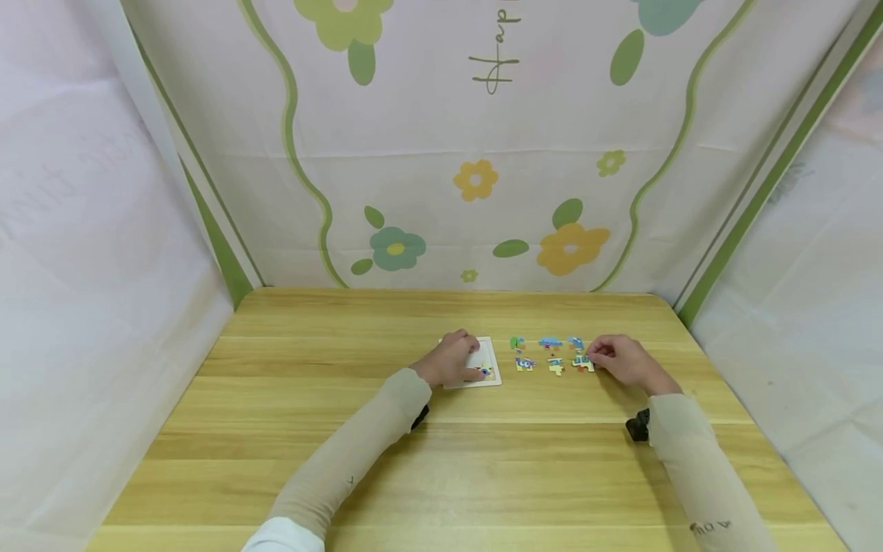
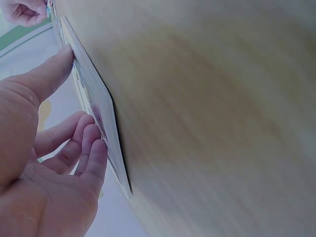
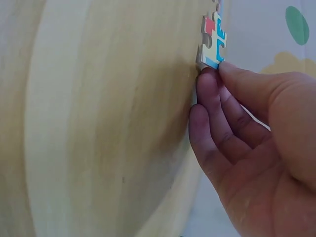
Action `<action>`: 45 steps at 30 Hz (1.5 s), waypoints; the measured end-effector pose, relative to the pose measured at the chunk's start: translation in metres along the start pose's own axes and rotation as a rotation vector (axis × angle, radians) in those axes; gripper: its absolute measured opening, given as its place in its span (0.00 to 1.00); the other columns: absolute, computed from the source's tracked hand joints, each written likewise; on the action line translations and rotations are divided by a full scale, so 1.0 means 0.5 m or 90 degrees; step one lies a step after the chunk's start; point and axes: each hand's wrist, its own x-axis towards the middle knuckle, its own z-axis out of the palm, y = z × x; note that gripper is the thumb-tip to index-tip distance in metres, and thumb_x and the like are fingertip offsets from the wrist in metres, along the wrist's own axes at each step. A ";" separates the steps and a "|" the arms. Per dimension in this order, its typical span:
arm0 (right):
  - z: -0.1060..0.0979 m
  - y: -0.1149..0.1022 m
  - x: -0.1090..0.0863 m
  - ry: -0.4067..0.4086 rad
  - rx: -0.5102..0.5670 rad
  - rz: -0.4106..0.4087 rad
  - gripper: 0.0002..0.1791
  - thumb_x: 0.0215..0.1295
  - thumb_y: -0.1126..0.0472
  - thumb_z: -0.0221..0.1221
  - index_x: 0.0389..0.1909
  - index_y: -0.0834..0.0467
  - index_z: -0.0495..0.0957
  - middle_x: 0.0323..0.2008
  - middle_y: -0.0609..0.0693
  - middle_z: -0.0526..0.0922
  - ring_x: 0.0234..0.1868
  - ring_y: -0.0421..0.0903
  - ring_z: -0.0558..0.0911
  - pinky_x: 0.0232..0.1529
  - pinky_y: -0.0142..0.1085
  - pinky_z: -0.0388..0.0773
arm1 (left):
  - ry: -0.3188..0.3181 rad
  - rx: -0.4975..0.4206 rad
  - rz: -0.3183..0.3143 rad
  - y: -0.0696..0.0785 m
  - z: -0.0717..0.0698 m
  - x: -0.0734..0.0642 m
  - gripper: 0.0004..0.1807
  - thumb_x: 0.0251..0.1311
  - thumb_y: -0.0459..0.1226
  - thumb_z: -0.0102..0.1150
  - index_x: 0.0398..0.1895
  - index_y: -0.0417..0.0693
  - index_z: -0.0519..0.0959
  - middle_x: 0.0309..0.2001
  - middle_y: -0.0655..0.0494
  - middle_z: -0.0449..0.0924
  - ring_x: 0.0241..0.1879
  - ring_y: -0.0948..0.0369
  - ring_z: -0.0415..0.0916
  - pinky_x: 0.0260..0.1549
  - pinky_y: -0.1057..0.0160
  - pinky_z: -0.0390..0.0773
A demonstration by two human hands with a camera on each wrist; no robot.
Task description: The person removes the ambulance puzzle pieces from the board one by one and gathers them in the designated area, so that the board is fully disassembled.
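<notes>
A white-rimmed puzzle tray [image 1: 491, 351] lies on the wooden table, with a bit of coloured picture at its lower right. My left hand [image 1: 451, 360] rests on it, thumb and fingers spread apart and fingertips against its surface; the hand hides the tray's left part. In the left wrist view the tray [image 2: 109, 106] shows edge-on beneath the fingertips. With thumb and forefinger my right hand [image 1: 624, 362] pinches the edge of a jigsaw piece [image 1: 582, 366] at the right end of the loose pieces. That piece [image 3: 211, 52] has cream, blue and red print in the right wrist view.
Several loose jigsaw pieces [image 1: 549, 343] lie in two rows between the hands, right of the tray. The wooden table [image 1: 455, 475] meets a flower-printed cloth [image 1: 441, 192] at its back edge, and pale cloth hangs at both sides.
</notes>
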 end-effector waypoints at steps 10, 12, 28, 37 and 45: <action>-0.002 -0.034 0.016 -0.024 -0.031 -0.005 0.08 0.77 0.63 0.60 0.47 0.62 0.86 0.42 0.54 0.88 0.42 0.45 0.84 0.46 0.44 0.83 | -0.001 -0.004 0.000 -0.006 -0.001 -0.003 0.33 0.67 0.47 0.72 0.69 0.39 0.75 0.66 0.48 0.74 0.59 0.54 0.69 0.63 0.57 0.74; 0.000 -0.051 0.020 -0.032 -0.031 -0.018 0.09 0.77 0.63 0.61 0.48 0.63 0.85 0.43 0.55 0.89 0.43 0.47 0.85 0.47 0.44 0.84 | -0.002 -0.008 0.003 -0.008 -0.002 -0.006 0.33 0.68 0.47 0.71 0.69 0.39 0.75 0.65 0.48 0.74 0.58 0.55 0.69 0.62 0.58 0.74; 0.071 -0.273 0.062 -0.128 -0.041 -0.205 0.17 0.71 0.66 0.67 0.55 0.71 0.82 0.50 0.64 0.88 0.48 0.52 0.87 0.54 0.50 0.85 | 0.010 -0.004 0.044 -0.052 -0.051 -0.052 0.32 0.69 0.46 0.70 0.69 0.36 0.74 0.60 0.46 0.76 0.57 0.54 0.72 0.62 0.54 0.76; 0.129 -0.345 0.094 -0.178 -0.074 -0.278 0.15 0.69 0.68 0.68 0.54 0.68 0.84 0.50 0.62 0.87 0.48 0.53 0.87 0.52 0.45 0.86 | 0.002 0.013 0.069 -0.064 -0.050 -0.093 0.32 0.68 0.44 0.71 0.68 0.35 0.75 0.59 0.46 0.75 0.52 0.56 0.68 0.55 0.57 0.75; 0.172 -0.388 0.121 -0.200 -0.065 -0.269 0.16 0.69 0.71 0.66 0.56 0.68 0.83 0.53 0.61 0.87 0.51 0.53 0.86 0.56 0.45 0.85 | -0.003 0.000 0.072 -0.071 -0.038 -0.101 0.29 0.68 0.42 0.70 0.66 0.35 0.75 0.56 0.46 0.74 0.49 0.56 0.67 0.51 0.60 0.72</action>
